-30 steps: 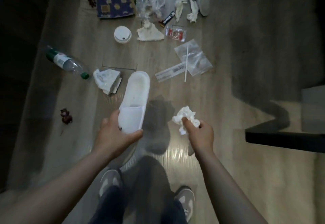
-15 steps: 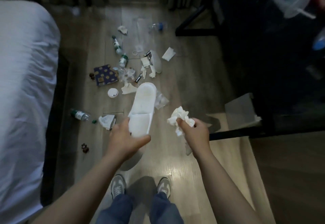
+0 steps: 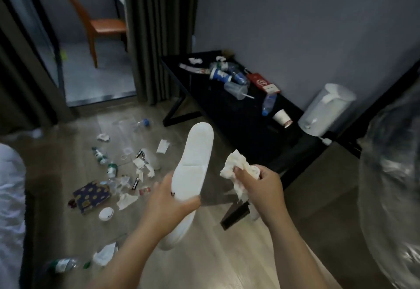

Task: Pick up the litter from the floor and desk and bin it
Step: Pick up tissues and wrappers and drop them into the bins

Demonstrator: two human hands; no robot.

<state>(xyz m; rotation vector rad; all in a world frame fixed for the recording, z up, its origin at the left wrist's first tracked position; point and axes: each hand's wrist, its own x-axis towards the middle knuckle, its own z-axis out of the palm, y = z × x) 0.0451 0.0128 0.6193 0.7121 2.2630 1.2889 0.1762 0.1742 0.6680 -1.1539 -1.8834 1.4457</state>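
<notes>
- While I watch through the head camera, my left hand [image 3: 168,200] grips a white slipper [image 3: 195,159] near its strap end, thumb curled across the sole. The slipper is soft, flat and oval, its long end pointing away toward the far desk.
- My right hand [image 3: 261,184] pinches a crumpled tissue [image 3: 234,166], white, wrinkled and limp, with a tail hanging below the fingers.
- The tissue sits just right of the slipper, with the two hands near each other above the pale wood-grain floor [image 3: 204,266].
- More litter lies on the floor to the left: a blue dotted paper square [image 3: 92,195], a round white lid [image 3: 106,213], a green-labelled bottle [image 3: 61,265] of clear plastic at the near left, and tissue scraps.
- On the glossy black desk [image 3: 200,84] at the right lie a clear plastic cup [image 3: 235,88] with a straw and a tipped paper cup [image 3: 281,117], near a smooth white kettle [image 3: 327,109].
- A crinkly clear plastic bag [image 3: 391,198] fills the near right edge.
</notes>
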